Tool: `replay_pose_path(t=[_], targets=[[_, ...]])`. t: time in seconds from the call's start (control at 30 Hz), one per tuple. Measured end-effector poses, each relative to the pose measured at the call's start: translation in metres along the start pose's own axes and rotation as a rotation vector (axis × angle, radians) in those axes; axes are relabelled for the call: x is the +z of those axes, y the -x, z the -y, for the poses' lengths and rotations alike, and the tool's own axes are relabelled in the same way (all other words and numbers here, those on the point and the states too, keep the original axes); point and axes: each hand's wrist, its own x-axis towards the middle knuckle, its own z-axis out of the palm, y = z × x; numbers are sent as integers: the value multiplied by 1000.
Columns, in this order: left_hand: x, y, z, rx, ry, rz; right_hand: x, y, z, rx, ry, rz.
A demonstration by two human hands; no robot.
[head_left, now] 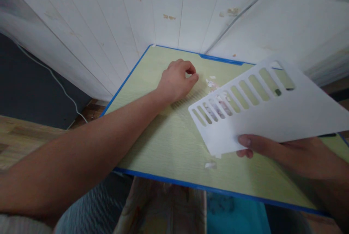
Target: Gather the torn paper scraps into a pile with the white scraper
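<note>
A white flat panel (pixel 259 121) with a row of rounded slots along its upper edge is tilted over the right part of the table. The thumb of my right hand (pixel 289 154) lies on its face and the fingers pass behind its lower edge, gripping it. Left of the panel and apart from it, my left hand (pixel 177 81) is curled above the tabletop. Its thumb and index finger come together in a pinch; whatever may be between the tips cannot be made out. Small pale scraps (pixel 211 83) lie on the table between my left hand and the panel.
The pale green table (pixel 152 146) has a blue edge and stands against a white planked wall (pixel 166 4). Another scrap (pixel 210 165) lies near its front edge. A grey cable (pixel 245 10) runs down the wall. Below the front edge is a turquoise item (pixel 237 214).
</note>
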Motion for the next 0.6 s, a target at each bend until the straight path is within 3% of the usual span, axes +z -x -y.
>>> replay_pose_path(t=[0.23,0.6], targets=[[0,0,-1,8,5,-10,-5,3,4,-45,54,109],[0,-2,2,-2,56,-13,-8,6,5,-6,-34,152]])
